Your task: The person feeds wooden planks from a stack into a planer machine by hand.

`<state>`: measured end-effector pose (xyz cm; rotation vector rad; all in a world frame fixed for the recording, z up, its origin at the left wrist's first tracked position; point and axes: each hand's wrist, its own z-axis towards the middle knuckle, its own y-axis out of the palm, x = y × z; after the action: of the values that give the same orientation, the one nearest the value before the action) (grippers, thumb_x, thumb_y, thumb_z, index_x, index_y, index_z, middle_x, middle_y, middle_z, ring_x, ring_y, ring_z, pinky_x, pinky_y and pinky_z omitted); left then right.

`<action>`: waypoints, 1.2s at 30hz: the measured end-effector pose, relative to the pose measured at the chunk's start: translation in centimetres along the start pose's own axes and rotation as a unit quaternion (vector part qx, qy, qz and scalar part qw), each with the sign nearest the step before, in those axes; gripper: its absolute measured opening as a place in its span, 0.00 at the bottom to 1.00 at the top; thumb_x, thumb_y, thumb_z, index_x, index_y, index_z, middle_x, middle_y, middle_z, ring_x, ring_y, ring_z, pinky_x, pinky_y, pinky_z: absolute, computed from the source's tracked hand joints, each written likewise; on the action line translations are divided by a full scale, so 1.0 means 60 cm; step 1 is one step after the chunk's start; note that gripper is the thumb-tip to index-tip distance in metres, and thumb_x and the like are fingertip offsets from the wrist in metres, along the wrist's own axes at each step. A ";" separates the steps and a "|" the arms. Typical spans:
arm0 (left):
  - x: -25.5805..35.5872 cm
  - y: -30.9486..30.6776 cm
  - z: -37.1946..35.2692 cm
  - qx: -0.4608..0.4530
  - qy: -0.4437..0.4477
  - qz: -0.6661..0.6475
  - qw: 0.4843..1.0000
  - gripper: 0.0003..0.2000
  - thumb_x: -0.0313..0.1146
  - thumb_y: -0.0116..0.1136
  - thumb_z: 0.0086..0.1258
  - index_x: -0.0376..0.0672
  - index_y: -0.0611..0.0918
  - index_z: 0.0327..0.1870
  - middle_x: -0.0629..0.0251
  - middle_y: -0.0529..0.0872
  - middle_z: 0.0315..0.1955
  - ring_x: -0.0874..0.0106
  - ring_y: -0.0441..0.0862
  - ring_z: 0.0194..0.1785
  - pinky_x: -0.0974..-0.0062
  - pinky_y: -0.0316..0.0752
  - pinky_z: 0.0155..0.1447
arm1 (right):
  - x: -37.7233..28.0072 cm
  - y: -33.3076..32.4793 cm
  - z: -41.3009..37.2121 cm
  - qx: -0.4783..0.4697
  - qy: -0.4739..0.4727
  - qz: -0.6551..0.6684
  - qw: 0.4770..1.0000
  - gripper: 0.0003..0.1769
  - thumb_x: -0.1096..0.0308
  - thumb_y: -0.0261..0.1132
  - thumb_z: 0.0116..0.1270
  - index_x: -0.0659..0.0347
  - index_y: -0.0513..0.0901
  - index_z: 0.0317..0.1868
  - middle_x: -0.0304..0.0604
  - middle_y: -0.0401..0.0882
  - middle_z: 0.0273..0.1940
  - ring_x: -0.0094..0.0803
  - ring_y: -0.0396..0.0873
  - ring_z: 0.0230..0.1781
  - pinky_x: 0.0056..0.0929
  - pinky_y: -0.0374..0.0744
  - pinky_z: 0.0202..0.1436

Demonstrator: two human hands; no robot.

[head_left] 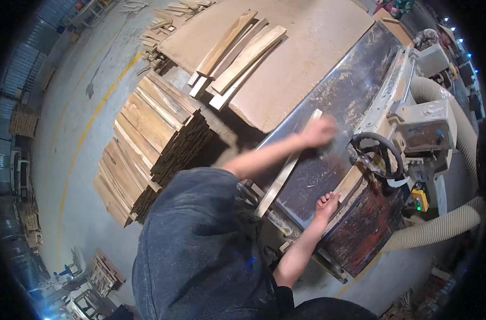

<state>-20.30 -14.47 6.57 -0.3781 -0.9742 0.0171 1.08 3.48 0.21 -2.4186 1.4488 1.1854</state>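
My left hand point(320, 132) is smeared by motion over the dark metal machine table point(328, 154), so its fingers cannot be made out. Beneath that hand and forearm a long pale wooden strip point(279, 184) lies slantwise across the table, its near end reaching past the edge. Closer to the machine's front, my right hand point(328, 204) has curled fingers closed at the near end of a short wooden board point(350, 182). The board's far end runs in under the machine, beside the black handwheel point(378, 156), and is hidden there.
Several loose boards point(248, 58) lie on a dusty brown panel point(307, 58) beyond the table. A tall stack of planks point(147, 128) stands at left. Ribbed hoses point(435, 229) and a yellow switch box point(420, 198) are on the machine's right side.
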 end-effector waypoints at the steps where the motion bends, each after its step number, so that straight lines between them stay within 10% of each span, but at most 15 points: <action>1: -0.077 -0.071 0.020 0.053 0.059 0.056 0.995 0.05 0.28 0.58 0.58 0.37 0.82 0.29 0.51 0.82 0.31 0.57 0.80 0.38 0.59 0.75 0.44 | -0.007 0.004 0.006 0.014 0.005 -0.012 1.000 0.26 0.38 0.51 0.71 0.55 0.70 0.36 0.31 0.61 0.22 0.21 0.60 0.17 0.19 0.56 0.12; 2: -0.139 -0.150 0.023 0.082 -0.009 0.218 0.972 0.04 0.28 0.59 0.57 0.37 0.81 0.25 0.52 0.83 0.29 0.59 0.80 0.36 0.59 0.75 0.42 | -0.013 0.009 0.009 0.028 0.010 -0.023 0.999 0.26 0.39 0.51 0.71 0.55 0.70 0.37 0.31 0.61 0.22 0.21 0.59 0.17 0.19 0.56 0.13; 6: -0.165 -0.443 -0.001 0.191 -0.179 0.471 0.842 0.25 0.46 0.66 0.57 0.48 0.81 0.56 0.45 0.71 0.61 0.52 0.67 0.64 0.55 0.63 0.67 | -0.035 0.035 0.041 0.043 0.009 -0.021 0.999 0.25 0.39 0.48 0.73 0.54 0.70 0.37 0.31 0.62 0.22 0.21 0.59 0.16 0.19 0.54 0.13; 11: -0.178 -0.460 -0.116 0.105 -0.180 0.462 0.862 0.28 0.46 0.71 0.47 0.53 0.83 0.54 0.50 0.76 0.52 0.53 0.71 0.58 0.61 0.68 0.63 | -0.034 0.072 0.055 0.092 -0.063 -0.135 0.985 0.28 0.42 0.48 0.74 0.62 0.76 0.39 0.33 0.67 0.23 0.21 0.62 0.16 0.20 0.58 0.15; 14: -0.123 -0.409 -0.159 0.109 -0.258 0.329 0.902 0.29 0.38 0.71 0.48 0.50 0.80 0.57 0.49 0.78 0.46 0.56 0.76 0.51 0.62 0.72 0.58 | 0.017 0.101 0.036 0.115 -0.288 -0.346 0.886 0.29 0.46 0.53 0.72 0.69 0.81 0.36 0.45 0.79 0.28 0.30 0.72 0.20 0.30 0.72 0.26; 17: -0.037 -0.381 -0.202 0.132 -0.422 -0.091 0.892 0.42 0.38 0.67 0.57 0.50 0.58 0.74 0.56 0.84 0.37 0.66 0.83 0.39 0.75 0.79 0.42 | 0.112 0.159 -0.111 -0.057 -0.381 -0.405 0.829 0.19 0.58 0.63 0.67 0.68 0.79 0.47 0.49 0.80 0.44 0.35 0.78 0.42 0.32 0.76 0.49; 18: -0.118 -0.357 -0.254 0.149 -0.420 -0.248 0.860 0.35 0.42 0.59 0.63 0.47 0.60 0.71 0.58 0.85 0.33 0.68 0.84 0.33 0.75 0.80 0.37 | 0.159 0.157 -0.136 -0.102 -0.337 -0.445 0.823 0.31 0.57 0.68 0.62 0.67 0.72 0.60 0.54 0.73 0.56 0.42 0.74 0.53 0.39 0.72 0.58; 21: 0.056 -0.307 -0.243 0.191 -0.467 -0.447 0.738 0.21 0.49 0.41 0.74 0.43 0.73 0.56 0.65 0.79 0.23 0.71 0.79 0.21 0.72 0.78 0.26 | 0.196 0.170 -0.251 -0.248 -0.338 -0.609 0.674 0.55 0.52 0.72 0.56 0.61 0.48 0.75 0.64 0.40 0.74 0.58 0.45 0.75 0.47 0.53 0.74; 24: 0.101 -0.268 -0.287 0.115 -0.511 -0.423 0.739 0.26 0.63 0.38 0.73 0.48 0.76 0.32 0.69 0.75 0.14 0.73 0.73 0.15 0.78 0.66 0.18 | 0.200 0.129 -0.265 -0.260 -0.329 -0.505 0.754 0.43 0.54 0.68 0.62 0.61 0.59 0.72 0.59 0.50 0.73 0.51 0.52 0.74 0.43 0.56 0.73; 28: 0.163 -0.198 -0.329 0.051 -0.532 -0.433 0.726 0.26 0.64 0.38 0.72 0.49 0.77 0.32 0.72 0.72 0.11 0.74 0.69 0.12 0.79 0.63 0.16 | 0.175 0.029 -0.284 -0.285 -0.182 -0.343 0.876 0.29 0.53 0.55 0.75 0.61 0.66 0.69 0.49 0.72 0.63 0.36 0.73 0.62 0.32 0.71 0.63; 33: 0.202 -0.089 -0.392 -0.061 -0.398 -0.304 0.864 0.29 0.53 0.43 0.76 0.44 0.65 0.70 0.60 0.78 0.50 0.77 0.73 0.50 0.74 0.67 0.58 | 0.159 -0.058 -0.389 -0.313 -0.064 -0.196 0.927 0.37 0.49 0.55 0.73 0.58 0.54 0.74 0.50 0.72 0.59 0.35 0.77 0.55 0.30 0.82 0.45; 36: 0.246 -0.017 -0.412 -0.118 -0.408 -0.136 0.895 0.28 0.48 0.46 0.75 0.39 0.64 0.69 0.55 0.77 0.57 0.65 0.74 0.61 0.70 0.66 0.65 | 0.176 -0.080 -0.429 -0.313 0.030 -0.150 0.937 0.30 0.61 0.61 0.70 0.59 0.61 0.68 0.44 0.74 0.52 0.34 0.81 0.47 0.30 0.83 0.41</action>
<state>7.93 -20.29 6.35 -0.4632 -1.8709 -0.2161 22.24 -12.58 9.83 -2.9433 0.7204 1.6952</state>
